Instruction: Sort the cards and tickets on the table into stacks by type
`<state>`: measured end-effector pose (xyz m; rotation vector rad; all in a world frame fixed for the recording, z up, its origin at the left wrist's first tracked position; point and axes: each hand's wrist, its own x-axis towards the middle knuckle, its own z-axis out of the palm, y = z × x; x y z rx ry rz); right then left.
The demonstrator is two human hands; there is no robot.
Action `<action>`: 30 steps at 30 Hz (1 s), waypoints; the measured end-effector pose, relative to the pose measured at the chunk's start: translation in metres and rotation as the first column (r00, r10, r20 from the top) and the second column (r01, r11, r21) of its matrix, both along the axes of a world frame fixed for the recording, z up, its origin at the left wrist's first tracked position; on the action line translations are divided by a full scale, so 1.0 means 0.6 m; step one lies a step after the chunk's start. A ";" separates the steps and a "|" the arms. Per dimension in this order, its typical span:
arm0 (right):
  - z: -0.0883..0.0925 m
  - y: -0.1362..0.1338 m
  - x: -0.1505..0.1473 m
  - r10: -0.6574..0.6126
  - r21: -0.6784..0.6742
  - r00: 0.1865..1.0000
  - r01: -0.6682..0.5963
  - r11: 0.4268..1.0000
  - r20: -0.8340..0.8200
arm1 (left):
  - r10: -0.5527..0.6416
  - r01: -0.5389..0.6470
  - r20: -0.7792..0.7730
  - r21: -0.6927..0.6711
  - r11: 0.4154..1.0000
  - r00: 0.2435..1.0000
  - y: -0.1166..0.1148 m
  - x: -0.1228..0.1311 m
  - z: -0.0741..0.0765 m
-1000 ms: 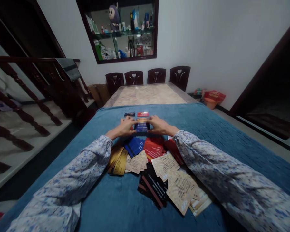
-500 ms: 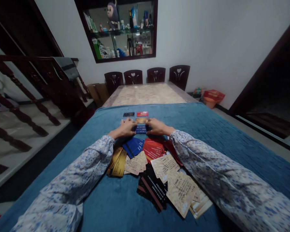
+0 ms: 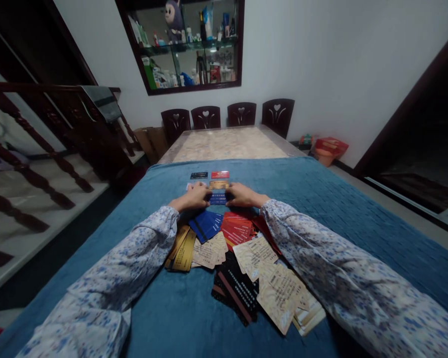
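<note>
A blue card (image 3: pixel 218 200) lies flat on the blue cloth (image 3: pixel 164 308), its short sides between my two hands. My left hand (image 3: pixel 194 196) pinches its left edge, and my right hand (image 3: pixel 242 195) has its right edge. Just beyond are a gold card (image 3: pixel 219 185), a red card (image 3: pixel 220 175) and a black card (image 3: pixel 199 175); a pale card beside the gold one is mostly covered by my left hand. Closer to me, loose cards overlap: blue cards (image 3: pixel 206 225), red cards (image 3: pixel 236 228), gold cards (image 3: pixel 184 253), cream cards (image 3: pixel 280 293) and black cards (image 3: pixel 237 286).
Past the cloth, the bare marble-patterned tabletop (image 3: pixel 231 143) runs to several dark chairs (image 3: pixel 242 115) along the wall. A wooden railing (image 3: pixel 30 129) stands on the left. An orange bin (image 3: pixel 324 157) with a red bag is on the floor at the right.
Both hands stay at the blue card's sides, with hardly any movement. The view has shifted very slightly.
</note>
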<state>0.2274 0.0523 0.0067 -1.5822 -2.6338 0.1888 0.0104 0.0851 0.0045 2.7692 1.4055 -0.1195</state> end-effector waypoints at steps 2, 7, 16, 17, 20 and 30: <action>-0.002 0.002 0.001 -0.004 0.001 1.000 0.004 1.000 0.005 | 0.003 -0.003 -0.004 -0.001 1.000 1.000 0.000 0.002 -0.001; -0.009 0.009 0.002 -0.003 0.006 1.000 0.003 1.000 0.001 | 0.009 -0.009 -0.010 -0.002 1.000 1.000 -0.005 0.007 0.002; -0.015 0.014 0.002 -0.015 0.011 1.000 0.015 1.000 0.000 | 0.022 -0.022 -0.026 0.020 1.000 0.999 -0.005 0.010 0.001; -0.015 0.013 0.001 -0.018 0.009 1.000 0.018 1.000 0.003 | 0.017 -0.017 -0.028 0.018 1.000 0.999 -0.005 0.010 0.002; -0.012 0.010 0.000 -0.032 0.004 0.999 0.032 0.999 0.003 | 0.002 -0.002 -0.037 0.011 1.000 0.999 -0.007 0.011 0.005; -0.013 0.009 0.001 -0.025 0.015 1.000 0.025 1.000 -0.002 | 0.008 -0.007 -0.022 0.037 0.999 1.000 -0.011 0.006 0.001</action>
